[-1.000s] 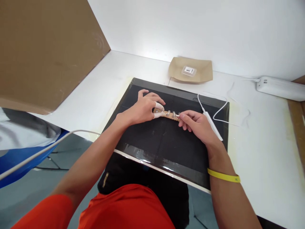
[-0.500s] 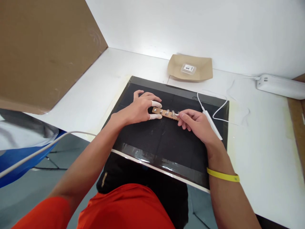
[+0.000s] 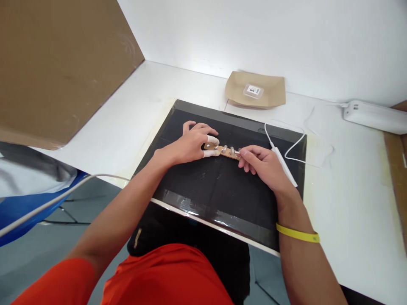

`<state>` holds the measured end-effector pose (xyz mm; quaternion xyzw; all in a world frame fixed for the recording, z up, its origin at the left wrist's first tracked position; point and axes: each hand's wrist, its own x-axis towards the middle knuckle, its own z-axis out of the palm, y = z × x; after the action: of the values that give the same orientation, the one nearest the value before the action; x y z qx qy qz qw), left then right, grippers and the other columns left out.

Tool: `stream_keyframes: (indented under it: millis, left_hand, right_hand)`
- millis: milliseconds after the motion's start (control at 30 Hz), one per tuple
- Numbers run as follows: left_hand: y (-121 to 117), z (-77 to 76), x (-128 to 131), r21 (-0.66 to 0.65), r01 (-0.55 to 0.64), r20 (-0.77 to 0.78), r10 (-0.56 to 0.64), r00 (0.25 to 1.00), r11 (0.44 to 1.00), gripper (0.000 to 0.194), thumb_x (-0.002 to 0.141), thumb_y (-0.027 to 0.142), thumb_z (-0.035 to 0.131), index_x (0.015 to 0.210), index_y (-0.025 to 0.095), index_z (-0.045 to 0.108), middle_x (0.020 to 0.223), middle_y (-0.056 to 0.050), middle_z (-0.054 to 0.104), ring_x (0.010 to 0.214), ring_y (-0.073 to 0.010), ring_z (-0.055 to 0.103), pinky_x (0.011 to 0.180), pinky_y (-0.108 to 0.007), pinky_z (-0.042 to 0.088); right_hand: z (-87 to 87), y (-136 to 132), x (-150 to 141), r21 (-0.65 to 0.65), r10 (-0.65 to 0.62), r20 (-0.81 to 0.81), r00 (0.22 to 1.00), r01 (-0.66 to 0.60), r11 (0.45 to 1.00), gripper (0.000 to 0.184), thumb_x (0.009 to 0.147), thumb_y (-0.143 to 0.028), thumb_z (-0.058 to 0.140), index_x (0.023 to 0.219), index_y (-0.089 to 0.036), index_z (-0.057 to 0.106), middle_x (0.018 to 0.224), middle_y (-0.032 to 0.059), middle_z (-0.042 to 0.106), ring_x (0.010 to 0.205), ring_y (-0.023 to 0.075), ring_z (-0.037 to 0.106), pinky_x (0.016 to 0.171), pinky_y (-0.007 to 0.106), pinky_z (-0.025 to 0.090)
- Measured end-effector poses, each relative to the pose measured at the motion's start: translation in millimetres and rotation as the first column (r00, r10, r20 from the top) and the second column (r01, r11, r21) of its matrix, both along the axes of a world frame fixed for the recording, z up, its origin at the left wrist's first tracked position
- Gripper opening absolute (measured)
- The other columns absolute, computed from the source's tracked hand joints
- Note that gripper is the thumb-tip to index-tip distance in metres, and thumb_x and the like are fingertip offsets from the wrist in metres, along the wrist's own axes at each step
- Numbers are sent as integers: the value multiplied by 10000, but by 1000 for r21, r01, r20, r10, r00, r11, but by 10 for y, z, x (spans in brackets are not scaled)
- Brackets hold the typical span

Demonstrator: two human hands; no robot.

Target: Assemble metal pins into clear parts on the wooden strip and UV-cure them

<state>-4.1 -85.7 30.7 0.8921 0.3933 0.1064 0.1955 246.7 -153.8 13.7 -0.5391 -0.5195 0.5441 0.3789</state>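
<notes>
A narrow light-brown strip (image 3: 225, 151) with several small shiny metal fittings lies on the black mat (image 3: 203, 186). At its left end, my left hand (image 3: 192, 146) has thumb and index finger, both in white finger cots, closed against the strip's two long edges; the other fingers are spread above the mat. My right hand (image 3: 259, 163) pinches a thin silvery metal piece (image 3: 237, 153) between thumb and index finger over the strip's right part. Those fingers hide the strip's right end, and the piece is too small to name exactly.
Behind the mat stands a brown paper tray (image 3: 273, 95) holding a small clear plastic case (image 3: 253, 91). A white stick-shaped device (image 3: 284, 167) with a cable lies right of my right hand. A white power strip (image 3: 375, 116) is farther right; a brown board (image 3: 63, 72) rises at left.
My left hand has slid slightly right along the strip, its thumb and index finger drawing closer to the strip's edges. My right hand keeps its pinch almost unmoved.
</notes>
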Motion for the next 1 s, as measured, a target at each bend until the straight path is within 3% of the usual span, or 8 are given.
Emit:
stream_keyframes:
  millis: [167,433,733,1000]
  left_hand:
    - [88,21,37,-61,-5,-57,2,998,998,204,934,376,704,1068,248,791,1434,-88,653,1446,-336,463,1196,-589,137]
    - [135,89,64,-123,-6,-86,-5,996,992,185,936,393,700,1030,259,787,1422,-77,651,1389,-283,493,1203,-592,101]
    - [149,108,82,-132,-20,-110,6,994,991,185,944,381,687,1030,263,801,1414,-67,656,1392,-310,483,1208,-590,92]
    - [59,85,-37,-104,-38,-26,36,999,994,342,899,456,742,1182,265,739,1447,-80,648,1423,-312,490,1214,-571,131]
  right_hand:
    - [-9,3,-2,6,8,-4,1000,-8,1000,272,927,-455,699,881,-189,733,678,0,696,538,82,511,472,210,360]
    - [-1,0,6,-1,0,-3,1000,0,1000,272,928,-455,704,882,-189,730,678,2,693,542,82,514,467,203,364]
    - [4,0,-5,-7,-16,5,1000,16,1000,310,907,-494,719,877,-186,728,670,9,688,537,86,510,467,203,375]
    - [20,8,29,-15,-14,-58,998,13,1000,328,883,-517,743,854,-191,721,673,5,679,524,89,504,458,222,356]
